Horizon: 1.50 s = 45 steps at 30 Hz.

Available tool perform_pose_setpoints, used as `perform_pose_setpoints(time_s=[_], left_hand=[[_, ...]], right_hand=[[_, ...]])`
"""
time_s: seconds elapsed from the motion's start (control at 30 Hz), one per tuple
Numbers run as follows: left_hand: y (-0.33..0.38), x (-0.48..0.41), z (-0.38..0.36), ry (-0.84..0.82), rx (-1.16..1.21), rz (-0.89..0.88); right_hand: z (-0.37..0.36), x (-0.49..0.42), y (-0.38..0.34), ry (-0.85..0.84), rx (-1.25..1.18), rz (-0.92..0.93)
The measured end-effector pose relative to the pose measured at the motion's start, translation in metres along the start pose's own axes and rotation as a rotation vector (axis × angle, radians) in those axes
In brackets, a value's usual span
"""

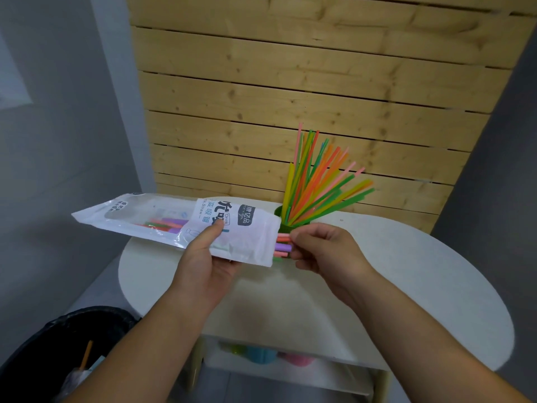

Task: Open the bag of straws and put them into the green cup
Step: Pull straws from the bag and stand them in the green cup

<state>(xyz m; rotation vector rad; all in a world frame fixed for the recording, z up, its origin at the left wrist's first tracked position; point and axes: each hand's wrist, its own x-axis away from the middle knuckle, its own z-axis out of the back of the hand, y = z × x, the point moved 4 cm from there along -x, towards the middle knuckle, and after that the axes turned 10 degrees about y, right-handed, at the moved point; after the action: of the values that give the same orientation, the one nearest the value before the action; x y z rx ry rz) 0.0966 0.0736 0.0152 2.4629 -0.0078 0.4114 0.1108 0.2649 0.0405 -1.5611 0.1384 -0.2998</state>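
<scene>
My left hand (207,257) holds a white plastic straw bag (162,219) level above the table, its open end pointing right. A few pink, purple and green straws (283,246) stick out of that open end, and my right hand (328,248) pinches their tips. Right behind the bag's mouth stands the green cup (281,222), partly hidden by the bag and my right hand. Many coloured straws (319,178) fan out of the cup, leaning up and to the right.
The cup stands on a white oval table (406,271) against a wooden slat wall (290,97). A lower shelf holds green, blue and pink cups (261,354). A black-lined bin (58,350) with rubbish sits at the lower left.
</scene>
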Motion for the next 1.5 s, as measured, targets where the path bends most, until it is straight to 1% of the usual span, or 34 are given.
perform_pose_setpoints(time_s=[0.1, 0.23, 0.33, 0.4, 0.5, 0.57, 0.63, 0.73, 0.9, 1.03, 1.17, 1.37, 1.5], left_hand=[[0.003, -0.003, 0.004, 0.02, 0.033, 0.008], [0.003, -0.005, 0.005, 0.036, 0.026, 0.029], [0.001, -0.005, 0.005, 0.05, 0.029, 0.049], [0.001, -0.005, 0.005, 0.057, 0.048, 0.049], [0.001, -0.005, 0.004, 0.068, 0.078, 0.045], [0.0, -0.004, 0.003, 0.07, 0.087, 0.048], [-0.002, -0.002, 0.002, 0.068, 0.077, 0.055], [-0.006, 0.001, 0.003, 0.065, 0.059, 0.074], [-0.003, -0.002, 0.007, 0.099, 0.107, 0.09], [0.002, -0.011, 0.016, 0.157, 0.165, 0.07], [0.007, -0.023, 0.026, 0.184, 0.217, 0.055], [0.007, -0.03, 0.029, 0.18, 0.238, 0.033], [0.005, -0.03, 0.028, 0.178, 0.223, 0.031]], right_hand=[[0.008, -0.004, -0.004, 0.024, -0.032, 0.025], [0.019, -0.011, -0.006, 0.077, -0.008, 0.054], [0.021, -0.013, -0.002, 0.096, -0.1, -0.01], [0.014, -0.009, 0.005, 0.034, -0.177, -0.088], [-0.006, -0.001, 0.015, -0.102, -0.166, -0.138], [-0.015, 0.001, 0.02, -0.096, -0.133, -0.115], [-0.02, 0.0, 0.021, -0.021, -0.119, -0.089], [-0.023, -0.003, 0.019, 0.099, -0.168, -0.048], [-0.018, -0.005, 0.009, 0.231, -0.223, 0.085], [0.002, -0.01, -0.007, 0.317, -0.324, 0.165], [0.033, -0.018, -0.022, 0.389, -0.3, 0.275], [0.068, -0.02, -0.028, 0.51, -0.285, 0.334], [0.078, -0.016, -0.031, 0.605, -0.204, 0.406]])
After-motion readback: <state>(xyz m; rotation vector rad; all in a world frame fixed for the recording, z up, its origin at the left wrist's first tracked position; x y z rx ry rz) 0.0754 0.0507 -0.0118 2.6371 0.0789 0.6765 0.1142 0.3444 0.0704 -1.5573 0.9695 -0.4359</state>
